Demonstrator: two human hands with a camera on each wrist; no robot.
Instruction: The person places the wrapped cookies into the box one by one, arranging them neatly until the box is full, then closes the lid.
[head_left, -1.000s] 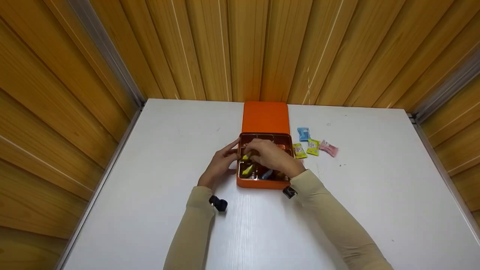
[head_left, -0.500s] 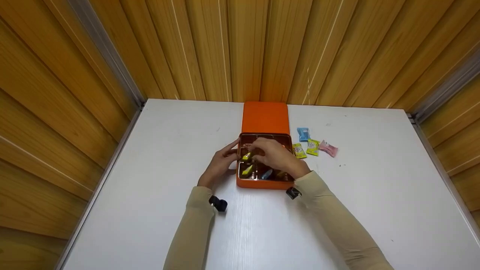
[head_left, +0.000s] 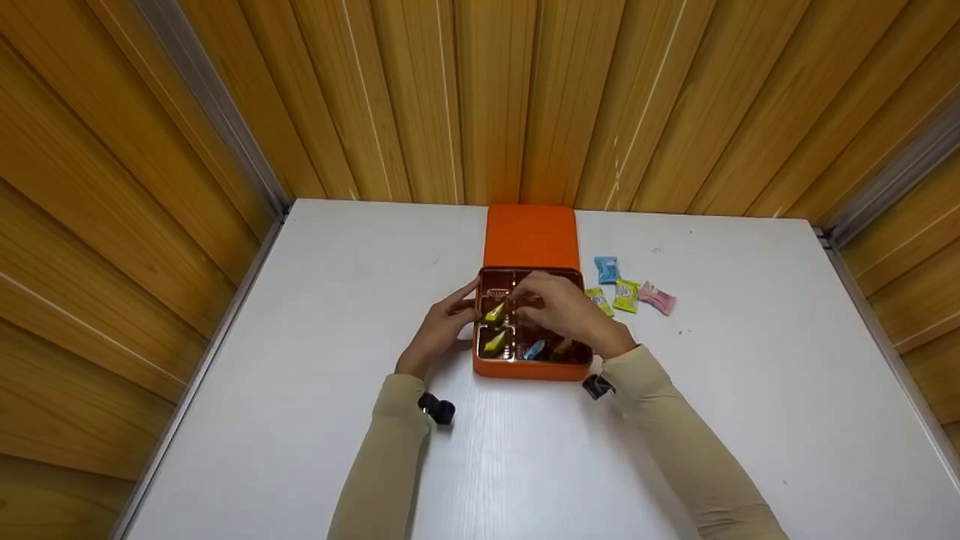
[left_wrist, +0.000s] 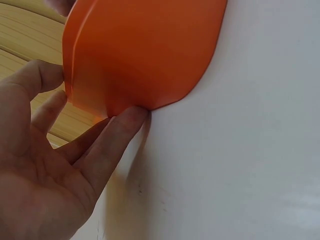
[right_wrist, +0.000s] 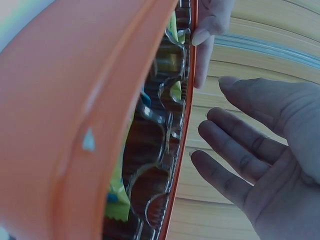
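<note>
An orange box (head_left: 525, 370) holds a dark divided tray, its lid (head_left: 531, 236) lying behind it. My left hand (head_left: 444, 328) rests its fingertips against the box's left side; in the left wrist view, the fingers (left_wrist: 122, 132) touch its wall and corner. Over the tray hovers my right hand (head_left: 559, 307), fingers loosely bent and holding nothing, as the right wrist view shows. Left of its fingertips, a yellow wrapped candy (head_left: 493, 313) lies in a left compartment. The front row has another yellow candy (head_left: 494, 343) and a blue candy (head_left: 534, 349). My right hand hides part of the tray.
Right of the box lie a blue candy (head_left: 607, 269), a yellow candy (head_left: 626, 295), a second yellow candy (head_left: 599, 301) partly behind my right hand, and a pink candy (head_left: 657, 298). A wood-patterned wall (head_left: 420, 97) rises behind the white table (head_left: 360, 262).
My right hand has let go of the yellow candy in the left compartment and drawn back to the right, uncovering more of the tray. My left hand has stayed in place.
</note>
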